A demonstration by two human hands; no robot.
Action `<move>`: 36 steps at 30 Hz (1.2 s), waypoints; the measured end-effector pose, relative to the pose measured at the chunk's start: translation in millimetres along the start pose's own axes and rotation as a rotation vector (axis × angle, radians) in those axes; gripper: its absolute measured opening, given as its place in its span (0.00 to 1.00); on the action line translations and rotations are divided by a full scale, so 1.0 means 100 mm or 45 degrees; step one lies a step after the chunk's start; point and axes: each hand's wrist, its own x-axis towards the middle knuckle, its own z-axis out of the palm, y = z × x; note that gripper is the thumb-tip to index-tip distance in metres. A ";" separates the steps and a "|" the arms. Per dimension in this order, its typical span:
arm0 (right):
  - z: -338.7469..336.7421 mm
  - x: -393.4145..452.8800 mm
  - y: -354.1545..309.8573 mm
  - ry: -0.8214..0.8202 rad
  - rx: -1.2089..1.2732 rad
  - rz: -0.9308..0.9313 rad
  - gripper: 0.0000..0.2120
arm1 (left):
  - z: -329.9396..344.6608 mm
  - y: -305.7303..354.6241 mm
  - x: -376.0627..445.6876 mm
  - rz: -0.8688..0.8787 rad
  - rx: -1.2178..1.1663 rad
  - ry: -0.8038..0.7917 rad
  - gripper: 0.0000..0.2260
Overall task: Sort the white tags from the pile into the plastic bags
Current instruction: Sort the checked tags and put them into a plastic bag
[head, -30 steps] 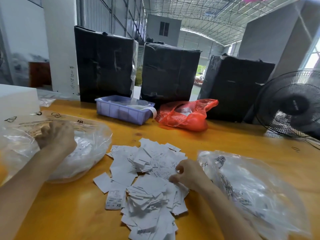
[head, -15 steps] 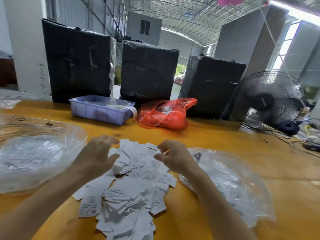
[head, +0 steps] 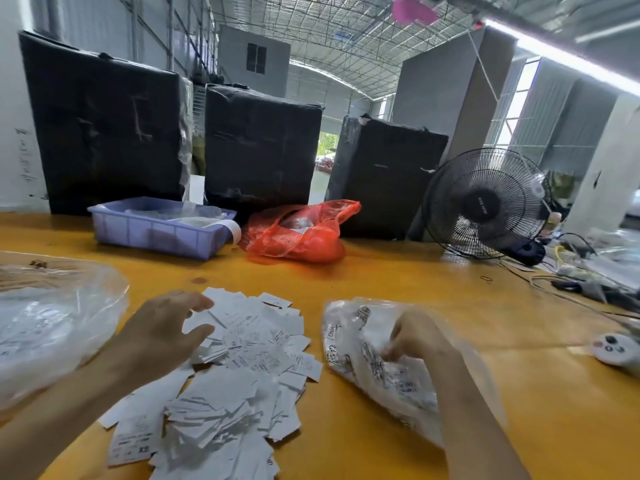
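A pile of white tags lies on the yellow table in front of me. My left hand hovers over the pile's left side with its fingers spread and relaxed, holding nothing. A clear plastic bag with tags inside lies at the left. A second clear bag with tags lies to the right of the pile. My right hand is reaching into that bag, fingertips bunched together. Blur and plastic hide whether a tag is between them.
A blue tray and a red plastic bag sit behind the pile. Three black wrapped boxes stand along the table's far edge. A black fan, cables and a small white device occupy the right side.
My left hand came from the left bag to the pile. My right hand left the pile, lifted, and moved right into the right bag. The view turned right.
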 end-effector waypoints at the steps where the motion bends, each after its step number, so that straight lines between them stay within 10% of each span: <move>1: 0.00 0.02 0.01 0.035 0.059 -0.001 0.10 | 0.00 0.00 0.00 -0.001 -0.005 0.002 0.15; 21: -0.35 -0.11 0.08 -0.064 0.085 0.045 0.11 | 0.05 -0.01 0.00 0.039 0.011 -0.010 0.15; 29: -0.79 -0.41 -0.13 0.418 0.411 -0.219 0.07 | 0.02 0.12 -0.03 0.118 -0.057 0.046 0.14; 36: -0.54 -0.74 -0.84 -0.598 1.095 -0.743 0.11 | -0.20 0.54 -0.10 0.047 -1.011 -0.095 0.30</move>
